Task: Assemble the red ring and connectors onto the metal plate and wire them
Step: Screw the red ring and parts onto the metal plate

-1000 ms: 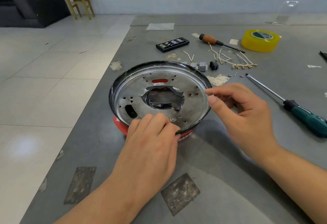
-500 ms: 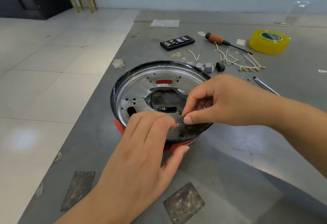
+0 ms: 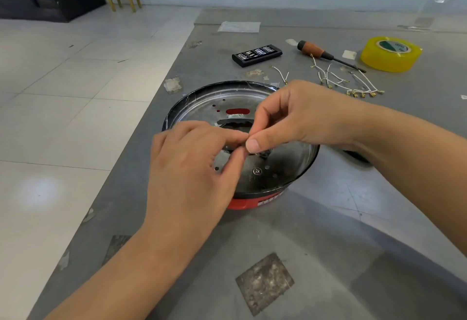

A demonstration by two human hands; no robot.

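Observation:
The round metal plate (image 3: 278, 173) lies on the grey table, its black rim sitting on the red ring (image 3: 242, 203), which shows below the near edge. One screw (image 3: 257, 171) sits in the plate's near side. My left hand (image 3: 192, 168) and my right hand (image 3: 298, 115) meet fingertip to fingertip above the plate's central cut-out. Both pinch one small dark part that is mostly hidden between the fingers. White wires with brass terminals (image 3: 353, 84) lie loose behind the plate to the right.
A black bit case (image 3: 257, 55), a brown-handled screwdriver (image 3: 316, 52) and a yellow tape roll (image 3: 390, 54) lie at the back. A dark green screwdriver handle (image 3: 358, 156) peeks out under my right forearm. The table's left edge (image 3: 141, 148) drops to a tiled floor.
My right hand has moved left from the plate's right rim to its centre. My left hand has lifted off the near rim and joined it in a pinch.

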